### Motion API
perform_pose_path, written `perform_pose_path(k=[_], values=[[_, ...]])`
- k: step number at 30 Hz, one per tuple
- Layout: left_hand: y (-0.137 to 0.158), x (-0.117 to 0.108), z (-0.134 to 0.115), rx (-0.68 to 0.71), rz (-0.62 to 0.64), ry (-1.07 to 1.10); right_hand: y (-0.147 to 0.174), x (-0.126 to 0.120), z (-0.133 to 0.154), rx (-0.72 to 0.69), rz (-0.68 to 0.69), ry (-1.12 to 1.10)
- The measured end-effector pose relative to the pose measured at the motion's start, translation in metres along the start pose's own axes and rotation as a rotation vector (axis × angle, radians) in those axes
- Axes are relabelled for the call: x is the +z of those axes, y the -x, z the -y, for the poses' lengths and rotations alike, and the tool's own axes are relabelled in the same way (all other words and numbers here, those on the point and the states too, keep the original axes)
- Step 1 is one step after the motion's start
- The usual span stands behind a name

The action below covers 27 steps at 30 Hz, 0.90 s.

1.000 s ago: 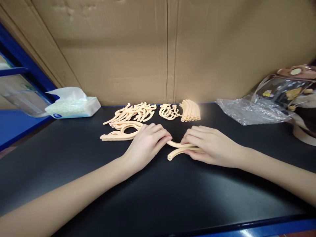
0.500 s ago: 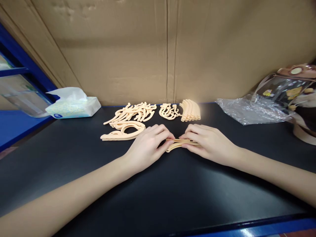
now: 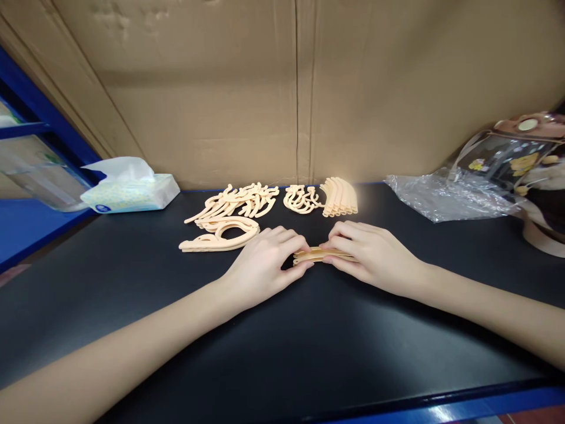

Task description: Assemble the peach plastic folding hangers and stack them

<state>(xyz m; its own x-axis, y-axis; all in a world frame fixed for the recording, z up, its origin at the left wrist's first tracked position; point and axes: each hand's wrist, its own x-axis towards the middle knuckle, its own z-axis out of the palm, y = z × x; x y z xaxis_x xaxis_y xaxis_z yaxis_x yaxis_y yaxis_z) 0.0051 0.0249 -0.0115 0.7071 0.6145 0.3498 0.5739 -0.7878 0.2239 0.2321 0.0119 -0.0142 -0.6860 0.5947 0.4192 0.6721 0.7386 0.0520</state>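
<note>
Between my hands, just above the black table, are two slightly curved beige plastic hanger arms (image 3: pixel 316 254), lying along each other. My left hand (image 3: pixel 269 262) pinches their left end between thumb and fingertips. Further along, my right hand (image 3: pixel 375 256) grips the right part and covers that end. Beside my left hand lie folded beige hangers (image 3: pixel 207 242), stacked flat. Behind them sits a loose heap of curved hanger arms (image 3: pixel 247 199). Small hooks (image 3: pixel 301 200) lie in a cluster at the back, next to a neat row of curved arm pieces (image 3: pixel 339 197).
A tissue pack (image 3: pixel 132 191) stands at the back left. On the right lie a crumpled clear plastic bag (image 3: pixel 454 197) and a transparent bag with a strap (image 3: pixel 507 153). A cardboard wall (image 3: pixel 212 106) closes off the back of the black table (image 3: pixel 282 353).
The two hanger arms have come together; the gap between them has narrowed. My left fingertips have shifted slightly at their left end, while my right hand keeps its grip.
</note>
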Motion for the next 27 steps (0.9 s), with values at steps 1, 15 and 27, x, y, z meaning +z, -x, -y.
perform_pose_path(k=[1, 15, 27], values=[[-0.0002, 0.0000, 0.0000, 0.001, 0.001, -0.004, -0.0002, -0.0001, 0.0000, -0.003, -0.002, 0.008], [-0.0006, 0.0003, -0.0007, -0.024, 0.016, -0.041, 0.0013, -0.0004, -0.0025, -0.044, 0.015, 0.018], [-0.0009, -0.0022, -0.0024, -0.025, 0.060, -0.053, 0.0010, -0.0013, -0.0044, -0.026, 0.104, -0.324]])
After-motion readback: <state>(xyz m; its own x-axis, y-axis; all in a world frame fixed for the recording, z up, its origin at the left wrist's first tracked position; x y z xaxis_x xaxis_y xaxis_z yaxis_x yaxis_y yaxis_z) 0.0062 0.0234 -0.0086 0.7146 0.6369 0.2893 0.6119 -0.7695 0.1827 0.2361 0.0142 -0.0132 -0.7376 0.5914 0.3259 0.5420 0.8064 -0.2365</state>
